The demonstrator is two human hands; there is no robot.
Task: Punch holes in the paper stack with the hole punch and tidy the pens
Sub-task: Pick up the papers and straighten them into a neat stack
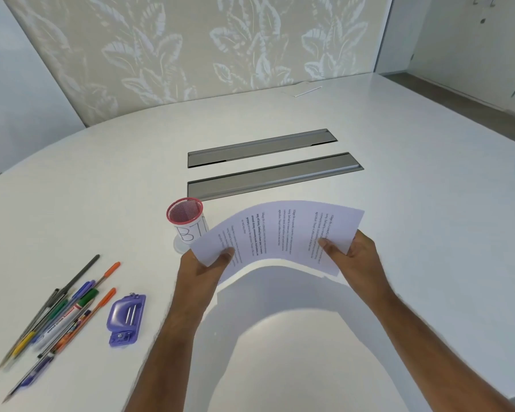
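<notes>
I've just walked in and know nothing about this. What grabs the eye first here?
Two bare hands, left hand and right hand, hold a bowed paper stack above the white table. At left lie scattered pens beside a purple hole punch.

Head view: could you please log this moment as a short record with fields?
paper: printed stack, bowed upward, held above the table
left hand: grips the stack's left edge
right hand: grips the stack's right edge
punch: purple, lying on the table left of the hands, untouched
pens: loose pile left of the punch
cup: red mesh, no pens showing, partly behind the paper
</notes>
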